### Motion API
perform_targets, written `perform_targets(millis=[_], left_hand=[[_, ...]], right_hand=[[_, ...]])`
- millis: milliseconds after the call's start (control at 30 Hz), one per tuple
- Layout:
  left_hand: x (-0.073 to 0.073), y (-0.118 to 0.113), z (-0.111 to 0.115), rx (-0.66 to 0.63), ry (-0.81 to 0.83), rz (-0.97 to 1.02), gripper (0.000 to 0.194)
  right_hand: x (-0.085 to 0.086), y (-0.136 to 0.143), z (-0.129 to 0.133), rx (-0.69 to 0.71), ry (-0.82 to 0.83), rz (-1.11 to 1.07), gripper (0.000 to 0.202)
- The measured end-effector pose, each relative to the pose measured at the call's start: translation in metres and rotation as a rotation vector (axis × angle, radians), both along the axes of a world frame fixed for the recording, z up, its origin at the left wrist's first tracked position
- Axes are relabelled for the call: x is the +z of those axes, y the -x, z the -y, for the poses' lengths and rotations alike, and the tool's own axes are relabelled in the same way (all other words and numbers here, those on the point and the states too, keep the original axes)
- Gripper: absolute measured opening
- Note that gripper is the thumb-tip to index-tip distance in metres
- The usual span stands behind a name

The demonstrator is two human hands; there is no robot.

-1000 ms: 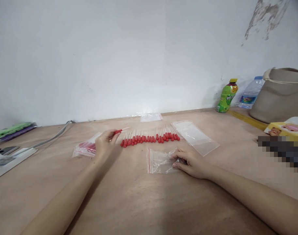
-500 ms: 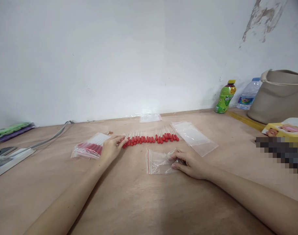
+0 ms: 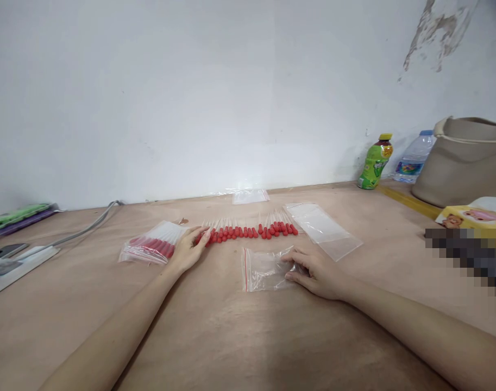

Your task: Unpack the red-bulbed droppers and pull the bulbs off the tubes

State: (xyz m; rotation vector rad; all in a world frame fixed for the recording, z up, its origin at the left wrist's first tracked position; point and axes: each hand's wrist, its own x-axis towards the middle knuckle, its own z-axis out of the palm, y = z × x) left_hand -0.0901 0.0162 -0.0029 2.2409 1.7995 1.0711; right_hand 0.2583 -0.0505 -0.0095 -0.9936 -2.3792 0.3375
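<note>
A row of thin clear droppers with red bulb ends (image 3: 243, 232) lies across the middle of the table, bulbs toward me. At its left end, my left hand (image 3: 187, 251) has thumb and fingers closed around some of the red bulbs; how many is hidden. Just left of that hand rests a clear bag of red-bulbed droppers (image 3: 152, 247). My right hand (image 3: 319, 272) lies on the table, its fingers and thumb gripping the right end of a clear zip bag (image 3: 262, 270). This bag is flat, with a red line along its left edge.
Another clear zip bag (image 3: 323, 231) lies right of the row, and one more (image 3: 250, 196) near the wall. Far right are a green bottle (image 3: 374, 163), a water bottle (image 3: 413, 160), a beige bin (image 3: 463, 163) and a yellow pack (image 3: 476, 217). A grey cable (image 3: 90, 222) runs at left.
My left hand has shifted slightly left and down, and red bulbs now show between its thumb and fingers. My right hand and its bag have barely moved.
</note>
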Motion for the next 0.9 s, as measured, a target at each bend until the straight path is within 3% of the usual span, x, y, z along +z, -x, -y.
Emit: perform_targets(millis=[67,167,267,400,467,567,667,767,900], left_hand=[[0.001,-0.002,0.003,0.014,-0.067,-0.029,0.041],[0.007,-0.012,0.018,0.028,-0.297,-0.064,0.034],[0.013,-0.037,0.044,-0.151,-0.406,-0.096,0.026],[0.016,-0.081,0.077,-0.519,-0.282,-0.093,0.03],[0.016,-0.097,0.087,-0.602,-0.169,-0.131,0.034],[0.015,-0.106,0.091,-0.654,0.049,-0.292,0.045],[0.017,-0.1,0.089,-0.686,0.227,-0.484,0.056],[0.021,-0.093,0.086,-0.698,0.308,-0.58,0.057],[0.026,-0.091,0.084,-0.76,0.295,-0.592,0.057]], right_hand=[[-0.001,0.0,0.0,-0.002,-0.044,-0.003,0.029],[-0.002,0.001,0.0,-0.014,-0.11,-0.01,0.022],[-0.002,0.001,-0.002,-0.036,-0.154,-0.036,0.014],[-0.001,0.001,-0.001,-0.037,-0.212,-0.043,0.017],[0.0,0.001,0.001,-0.028,-0.233,-0.014,0.03],[0.003,0.0,0.004,0.069,-0.166,0.108,0.047],[0.006,-0.002,0.005,0.126,-0.056,0.214,0.052],[0.006,-0.002,0.003,0.094,-0.016,0.196,0.056],[0.001,0.001,-0.006,-0.08,0.027,0.008,0.038]])
